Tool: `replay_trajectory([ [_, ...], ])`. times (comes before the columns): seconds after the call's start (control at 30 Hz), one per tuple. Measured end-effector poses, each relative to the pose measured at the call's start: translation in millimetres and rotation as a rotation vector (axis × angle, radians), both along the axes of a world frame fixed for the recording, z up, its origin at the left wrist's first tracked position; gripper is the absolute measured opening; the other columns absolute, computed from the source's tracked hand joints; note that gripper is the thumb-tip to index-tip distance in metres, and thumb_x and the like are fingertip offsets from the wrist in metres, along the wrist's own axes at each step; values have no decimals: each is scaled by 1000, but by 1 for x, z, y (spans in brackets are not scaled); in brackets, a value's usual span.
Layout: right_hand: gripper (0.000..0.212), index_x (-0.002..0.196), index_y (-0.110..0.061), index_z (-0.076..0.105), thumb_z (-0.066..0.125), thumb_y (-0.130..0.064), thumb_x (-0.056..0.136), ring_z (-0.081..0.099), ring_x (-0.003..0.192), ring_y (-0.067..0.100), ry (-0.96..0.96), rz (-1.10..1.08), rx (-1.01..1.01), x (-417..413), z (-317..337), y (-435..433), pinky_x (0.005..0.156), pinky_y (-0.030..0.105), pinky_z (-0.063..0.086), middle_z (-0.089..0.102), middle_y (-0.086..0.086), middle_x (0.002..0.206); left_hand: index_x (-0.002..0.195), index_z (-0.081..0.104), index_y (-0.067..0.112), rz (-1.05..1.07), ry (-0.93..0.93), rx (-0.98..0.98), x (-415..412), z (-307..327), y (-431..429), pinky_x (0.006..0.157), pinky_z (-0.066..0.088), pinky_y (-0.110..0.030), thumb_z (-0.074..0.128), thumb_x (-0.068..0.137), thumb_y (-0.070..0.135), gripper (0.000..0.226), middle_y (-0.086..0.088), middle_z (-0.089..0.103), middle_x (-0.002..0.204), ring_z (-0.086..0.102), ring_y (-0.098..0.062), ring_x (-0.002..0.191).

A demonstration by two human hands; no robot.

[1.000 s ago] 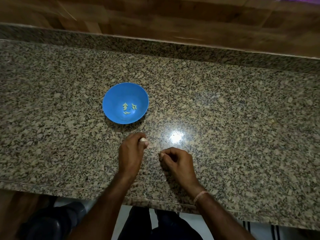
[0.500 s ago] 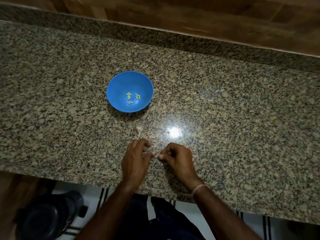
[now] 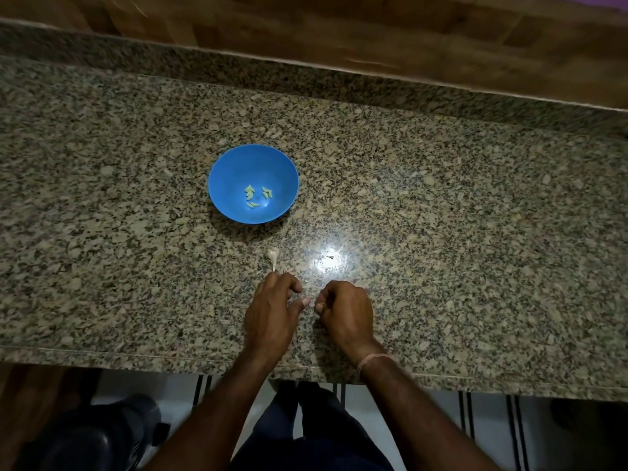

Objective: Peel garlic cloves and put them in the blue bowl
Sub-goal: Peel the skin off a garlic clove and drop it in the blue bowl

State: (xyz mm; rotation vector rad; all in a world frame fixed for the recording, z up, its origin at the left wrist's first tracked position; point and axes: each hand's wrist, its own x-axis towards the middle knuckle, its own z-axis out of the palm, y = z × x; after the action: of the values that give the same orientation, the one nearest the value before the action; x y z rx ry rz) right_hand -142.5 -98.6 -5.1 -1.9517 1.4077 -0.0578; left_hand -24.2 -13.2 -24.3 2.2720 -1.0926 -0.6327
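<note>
A person stands at the near edge of a speckled brown-and-grey granite worktop [image 3: 475, 266], both bare hands low over the stone, a thin pink thread band [image 3: 375, 357] on the right wrist. The left hand [image 3: 272, 311] has its fingers [image 3: 294, 285] bent under and its thumb stretched toward the right hand [image 3: 348, 311]. The right hand's fingers [image 3: 319, 306] are clenched, tips drawn together close to that thumb. Whether either hand is grasping a clove cannot be told; anything between them is too small to see.

Just beyond the left fingers, all but touching them, lies a pale papery piece of unpeeled garlic with a thin stalk [image 3: 273, 255], loose on the stone. To the right of it, beyond the right fingers, a lamp's glare shines off the polish.

Farther out from the left fingers, well past the garlic, stands the round blue plastic bowl [image 3: 238, 161], upright. A few small yellowish peeled cloves [image 3: 255, 197] lie scattered on its bottom. Behind it the worktop ends at a granite upstand below a brown wooden wall [image 3: 339, 28].

The work appears to be mid-peel, with some cloves done and more to come. The next move likely calls for a fingertip pinch to strip skin from a clove, then a short reach forward to drop it into the bowl.
</note>
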Motion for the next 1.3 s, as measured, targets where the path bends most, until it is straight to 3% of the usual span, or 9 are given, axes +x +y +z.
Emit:
replay_trajectory([
  [0.5,9,77,-17,72,71,-13,85,71,80,23,167,-36,-22,19,2,-6,73,33,56,74,1,81,96,57,32,-30,-18,-22,1,0,2,60,32,-29,76,90,32,21,16,48,98,47,-7,91],
  [0.57,10,80,-18,72,70,-14,89,70,81,23,183,-29,-42,19,2,-4,71,31,51,74,1,83,97,57,32,-28,-15,-22,0,-1,2,60,34,-29,76,90,32,21,15,49,98,48,-8,92],
  [0.87,13,84,-18,67,64,-8,91,67,78,23,232,20,-141,19,2,6,67,38,57,70,1,85,96,57,34,-15,-37,-23,-1,0,3,63,41,-31,75,90,31,20,15,50,98,50,-10,94],
  [0.9,14,82,-18,67,65,-7,90,67,77,21,196,12,-117,16,1,6,68,38,57,71,-1,82,96,58,35,-14,-37,-29,-1,1,3,62,40,-30,74,92,31,17,16,52,97,51,-10,94],
  [0.97,11,80,-16,72,75,-8,87,71,73,15,-74,-149,93,6,1,1,69,34,61,74,-3,77,96,62,37,-9,65,-47,-5,2,2,62,46,-32,68,96,32,8,18,59,93,56,-9,92],
  [1.03,3,91,0,75,77,-1,88,72,72,18,-455,-418,499,-4,11,-1,69,30,62,76,7,78,94,67,34,90,378,-88,-12,5,2,68,58,-40,65,99,34,6,13,70,87,67,-10,85],
  [1.1,9,100,8,73,68,8,92,71,72,20,-689,-567,789,-9,19,3,69,27,62,76,14,81,90,73,27,235,676,-120,-15,11,1,77,62,-49,69,98,29,9,2,76,85,74,-20,83],
  [1.2,14,104,4,73,66,8,93,73,74,16,-791,-611,920,-16,19,8,71,23,62,78,13,88,85,75,16,295,904,-162,-11,19,3,79,62,-45,72,96,14,12,-15,77,87,75,-32,84],
  [1.3,10,101,1,73,69,5,93,73,74,15,-783,-571,902,-18,17,9,71,24,61,77,11,85,80,73,10,287,973,-130,-5,25,1,67,56,-31,73,94,5,15,-21,74,83,70,-27,75],
])
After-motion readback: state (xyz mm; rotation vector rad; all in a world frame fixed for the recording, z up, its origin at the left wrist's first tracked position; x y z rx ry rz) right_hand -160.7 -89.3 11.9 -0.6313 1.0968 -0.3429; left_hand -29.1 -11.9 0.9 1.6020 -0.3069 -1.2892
